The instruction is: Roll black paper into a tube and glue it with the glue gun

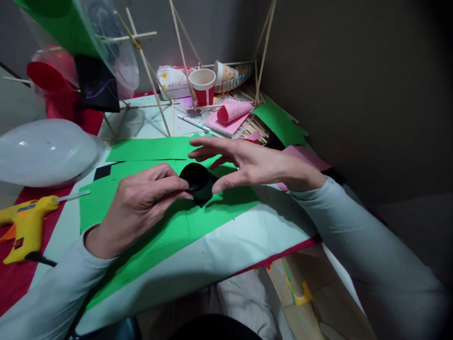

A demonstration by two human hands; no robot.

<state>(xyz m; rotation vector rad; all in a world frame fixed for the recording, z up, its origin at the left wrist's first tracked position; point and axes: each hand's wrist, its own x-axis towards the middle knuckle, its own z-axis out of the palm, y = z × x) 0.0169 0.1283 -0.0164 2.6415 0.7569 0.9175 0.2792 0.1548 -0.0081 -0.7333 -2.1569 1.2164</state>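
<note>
My left hand (145, 203) pinches the left edge of a black paper tube (202, 191), whose round opening faces up toward me. The tube is over a large green paper sheet (170, 236), with a dark corner showing below it. Just right of the tube, my right hand (244, 163) has its fingers apart and its thumb close to the tube's side; whether the thumb touches it I cannot tell. A narrower green paper strip (148, 148) lies beyond my hands.
A yellow glue gun (28, 222) lies at the left, below a whitish balloon (49, 151). Thin wooden stick frames (152, 80) rise behind. A red and white paper cup (203, 87), a rolled pink paper (235, 112) and several loose sticks (256, 130) are at the back.
</note>
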